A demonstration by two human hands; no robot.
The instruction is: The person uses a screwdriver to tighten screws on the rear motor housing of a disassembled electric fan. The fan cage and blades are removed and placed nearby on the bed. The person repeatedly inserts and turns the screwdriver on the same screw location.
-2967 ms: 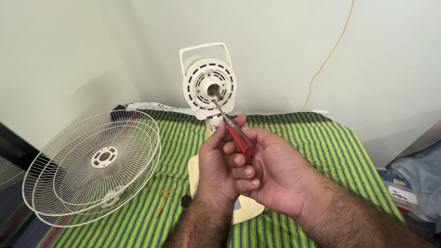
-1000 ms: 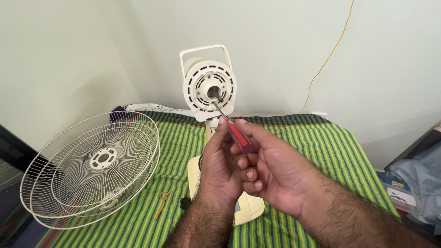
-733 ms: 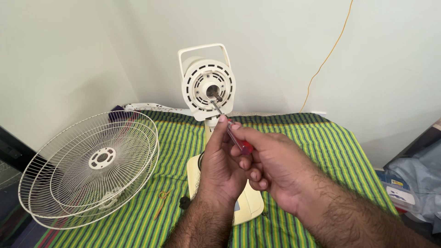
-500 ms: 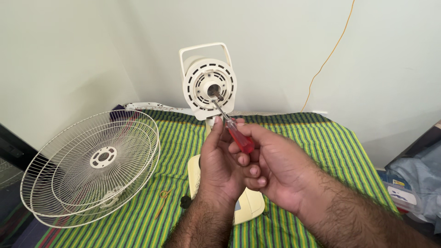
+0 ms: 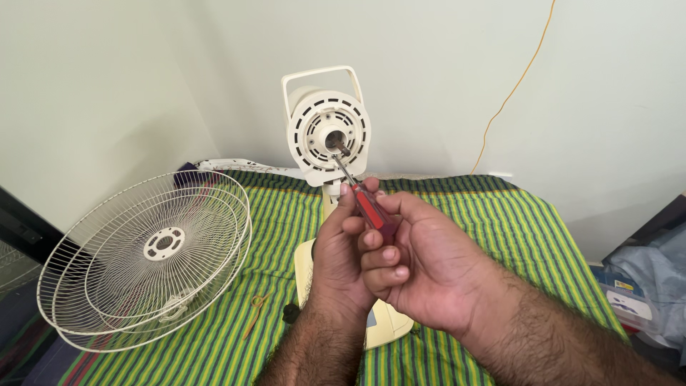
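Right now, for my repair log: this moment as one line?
both hands grip red screwdriver | tip at fan motor hub | grilles left

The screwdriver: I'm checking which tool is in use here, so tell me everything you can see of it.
The screwdriver has a translucent red handle, plastic by its look, and a thin bare metal shaft. It slants up and to the left, its tip at the hub of the cream fan motor housing, beside the shaft stub. The right hand wraps the handle, and the left hand steadies it with fingertips near where the shaft begins. The handle's end is hidden in the right hand.
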